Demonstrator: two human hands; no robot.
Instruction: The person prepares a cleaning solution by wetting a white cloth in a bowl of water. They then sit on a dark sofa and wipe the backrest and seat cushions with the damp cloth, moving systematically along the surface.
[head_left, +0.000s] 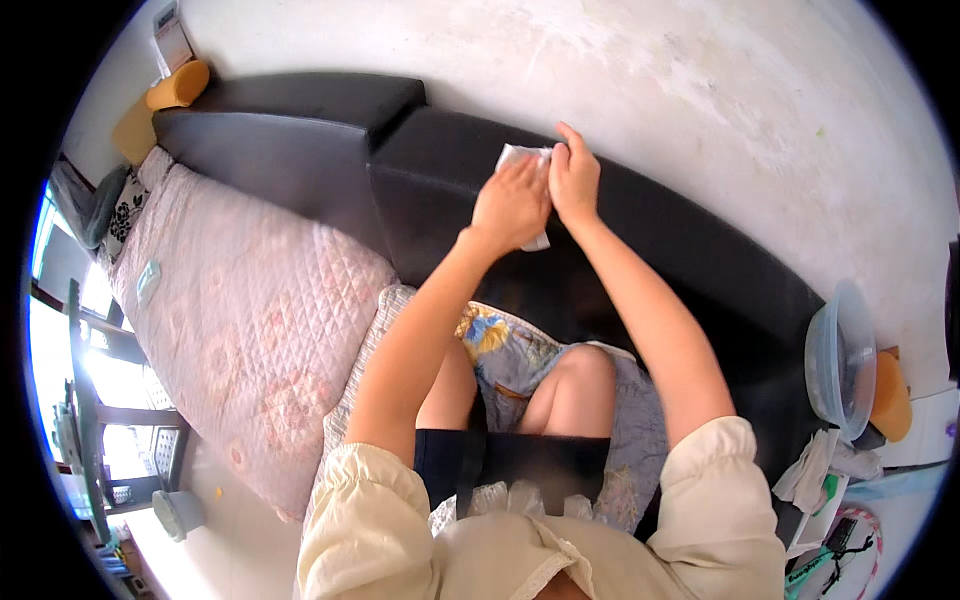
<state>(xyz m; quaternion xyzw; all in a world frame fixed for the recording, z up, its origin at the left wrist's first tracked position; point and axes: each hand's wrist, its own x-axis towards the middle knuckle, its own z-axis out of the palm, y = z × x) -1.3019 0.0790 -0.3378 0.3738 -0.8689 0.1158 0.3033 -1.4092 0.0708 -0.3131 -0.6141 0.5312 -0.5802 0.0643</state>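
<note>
A thin white cloth or wipe (537, 242) lies against the black leather-like sofa backrest (457, 157). My left hand (517, 201) covers most of it, palm toward the backrest, and the cloth shows above the fingers and below the palm. Right beside it is my right hand (576, 178), its thumb side close to the cloth's edge and one finger pointing up. Whether the right fingers pinch the cloth is hidden. Under my knees spreads a blue-grey floral quilted cover (510, 356).
A pink quilted cover (247, 337) drapes the sofa section at left, with a small pale blue item (148, 280) on it. On the right stands a clear plastic basin (840, 360) near crumpled cloths (808, 469). A bucket (178, 514) sits on the floor; a pale wall (675, 82) rises behind.
</note>
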